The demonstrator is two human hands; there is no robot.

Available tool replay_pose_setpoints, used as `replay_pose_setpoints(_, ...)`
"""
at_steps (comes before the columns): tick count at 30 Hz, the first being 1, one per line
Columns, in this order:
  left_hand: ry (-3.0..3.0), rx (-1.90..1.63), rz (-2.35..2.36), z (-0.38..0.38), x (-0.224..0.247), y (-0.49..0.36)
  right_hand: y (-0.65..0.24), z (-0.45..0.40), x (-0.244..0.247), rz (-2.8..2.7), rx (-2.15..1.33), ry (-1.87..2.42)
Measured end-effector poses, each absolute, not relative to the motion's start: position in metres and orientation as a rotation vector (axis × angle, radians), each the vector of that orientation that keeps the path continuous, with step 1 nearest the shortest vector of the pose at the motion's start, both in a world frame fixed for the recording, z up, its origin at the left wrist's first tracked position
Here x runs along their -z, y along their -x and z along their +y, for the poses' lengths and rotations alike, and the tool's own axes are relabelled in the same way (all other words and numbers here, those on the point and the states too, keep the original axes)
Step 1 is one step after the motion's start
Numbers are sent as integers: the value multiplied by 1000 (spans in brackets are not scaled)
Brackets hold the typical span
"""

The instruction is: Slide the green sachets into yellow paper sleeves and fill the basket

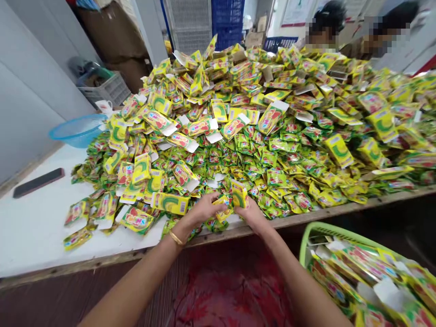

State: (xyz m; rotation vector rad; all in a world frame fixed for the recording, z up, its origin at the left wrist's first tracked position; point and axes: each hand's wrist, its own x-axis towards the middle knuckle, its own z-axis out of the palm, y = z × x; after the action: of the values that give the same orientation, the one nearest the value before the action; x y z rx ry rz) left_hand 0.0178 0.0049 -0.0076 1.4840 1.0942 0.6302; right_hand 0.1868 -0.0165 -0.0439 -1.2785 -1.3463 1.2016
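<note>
My right hand (pixel 250 213) is closed on a small yellow box (pixel 240 194) that stands upright near the table's front edge. Just left of it, my left hand (pixel 204 210), with a gold bangle at the wrist, has its fingers round a yellow-green packet (pixel 222 209). The two hands are close together but apart. Behind them spreads a heap of small green and yellow packets (pixel 272 177). Many yellow boxes, some with white flaps open, lie on top of the heap and to its left, such as one box (pixel 169 203) beside my left hand.
A green basket (pixel 308 231) full of yellow boxes stands at the lower right. On the white table (pixel 37 236) lie a dark phone (pixel 39 182) and a blue plastic bowl (pixel 78 131) at the left. Crates (pixel 190 27) and two people are behind the heap.
</note>
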Motion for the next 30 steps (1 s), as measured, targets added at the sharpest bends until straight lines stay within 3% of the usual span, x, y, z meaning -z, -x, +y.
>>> replay_pose_setpoints(6,-1566,-661,1150,5,4,-18,-184,-24,42,-1437,-1006,1342)
replay_pose_setpoints(11,-1244,-1225,1375,4,-18,0,-172,-35,41,-1845,-142,1590)
replay_pose_setpoints(14,-1183,-1434,1432,1,-25,-3,-164,-38,39,-2048,128,1682)
replay_pose_setpoints(20,-1630,-1449,1611,-8,-10,-34,-160,-41,38,-2166,204,1674)
replay_pose_setpoints(30,-1634,-1069,1745,-4,-8,-25,-159,-43,42,-2075,183,1770)
